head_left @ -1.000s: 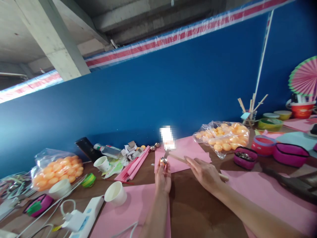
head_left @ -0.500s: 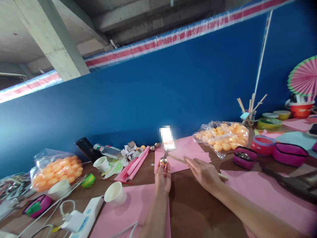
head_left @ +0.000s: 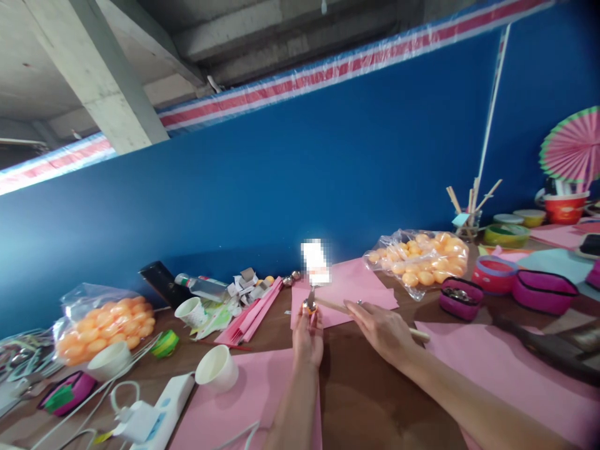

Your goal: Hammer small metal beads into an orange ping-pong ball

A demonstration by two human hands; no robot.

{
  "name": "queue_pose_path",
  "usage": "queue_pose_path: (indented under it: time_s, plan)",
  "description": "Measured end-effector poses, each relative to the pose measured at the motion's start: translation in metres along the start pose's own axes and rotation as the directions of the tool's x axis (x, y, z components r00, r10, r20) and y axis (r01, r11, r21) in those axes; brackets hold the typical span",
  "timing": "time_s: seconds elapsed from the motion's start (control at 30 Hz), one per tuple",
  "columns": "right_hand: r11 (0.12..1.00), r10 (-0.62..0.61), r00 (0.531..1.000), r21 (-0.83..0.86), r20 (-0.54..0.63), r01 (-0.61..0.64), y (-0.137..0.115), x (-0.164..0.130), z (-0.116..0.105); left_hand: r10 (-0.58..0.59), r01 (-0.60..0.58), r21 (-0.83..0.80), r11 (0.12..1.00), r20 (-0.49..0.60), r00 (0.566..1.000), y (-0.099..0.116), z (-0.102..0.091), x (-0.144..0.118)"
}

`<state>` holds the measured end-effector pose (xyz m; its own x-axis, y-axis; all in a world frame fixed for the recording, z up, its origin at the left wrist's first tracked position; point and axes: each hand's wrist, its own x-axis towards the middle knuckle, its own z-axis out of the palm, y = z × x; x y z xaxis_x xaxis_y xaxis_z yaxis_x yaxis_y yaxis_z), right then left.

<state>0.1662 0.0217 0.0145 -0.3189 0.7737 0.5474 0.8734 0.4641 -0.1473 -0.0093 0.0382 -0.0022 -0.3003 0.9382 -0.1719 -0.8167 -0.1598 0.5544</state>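
My left hand [head_left: 307, 337] is raised over the brown table [head_left: 370, 394] and pinches a small orange ball with a silvery piece [head_left: 309, 305] at its fingertips. Just to the right, my right hand [head_left: 382, 328] lies palm down on a long wooden stick [head_left: 417, 333] that runs from beside the ball toward the right. A pink paper sheet [head_left: 344, 284] lies right behind both hands. Whether the right fingers grip the stick or only rest on it is unclear.
Bags of orange balls sit at the left [head_left: 105, 325] and back right [head_left: 419, 259]. White paper cups [head_left: 216, 369], a power strip [head_left: 162, 409], folded pink paper [head_left: 253, 309], magenta pouches [head_left: 544, 290], bowls [head_left: 509, 234] and a dark tool [head_left: 548, 347] crowd the table.
The view has shifted slightly. My right hand has slid a little to the left along the stick. My left hand still holds the ball in the same place.
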Motion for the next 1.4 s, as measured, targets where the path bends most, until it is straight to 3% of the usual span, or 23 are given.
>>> queue_pose_path:
  time_s: [0.13, 0.3, 0.53, 0.67, 0.77, 1.0, 1.13, 1.23, 1.4]
  plan:
    - [1.000, 0.023, 1.000, 0.015, 0.006, -0.023, 0.000, 0.001, -0.002, -0.005, 0.005, 0.004, 1.000, 0.008, 1.000, 0.000, 0.000, 0.001]
    - [0.984, 0.177, 0.984, -0.030, -0.023, -0.178, 0.020, 0.007, -0.003, -0.030, 0.030, -0.005, 1.000, -0.017, 0.999, 0.000, -0.001, 0.001]
    - [0.898, 0.405, 0.909, -0.233, 0.101, -0.374, 0.063, 0.013, 0.004, -0.037, 0.037, 0.003, 0.999, -0.022, 0.999, 0.001, 0.001, -0.001]
    - [0.860, 0.479, 0.866, -0.279, 0.146, -0.428, 0.071, 0.014, 0.007, -0.059, 0.059, 0.027, 0.998, -0.031, 0.998, 0.001, 0.001, -0.001]
    - [0.855, 0.493, 0.859, -0.263, 0.140, -0.448, 0.072, 0.014, 0.009, -0.069, 0.069, 0.039, 0.997, -0.013, 0.998, 0.000, -0.001, -0.001]
    - [0.860, 0.472, 0.880, -0.248, 0.056, -0.446, 0.071, 0.015, 0.012, -0.091, 0.091, 0.032, 0.995, -0.008, 0.996, 0.000, 0.000, -0.002]
    - [0.969, 0.222, 0.975, -0.112, 0.008, -0.220, 0.056, 0.018, 0.012, -0.089, 0.089, 0.044, 0.995, 0.003, 0.996, -0.002, 0.001, -0.003]
    - [0.999, 0.038, 0.996, 0.009, 0.078, -0.038, 0.043, 0.020, 0.013, -0.090, 0.090, 0.053, 0.995, 0.006, 0.996, -0.003, 0.000, -0.003]
    - [0.999, 0.014, 0.995, 0.043, 0.100, -0.019, 0.035, 0.016, 0.016, -0.119, 0.117, 0.059, 0.991, 0.034, 0.992, -0.005, -0.001, -0.003]
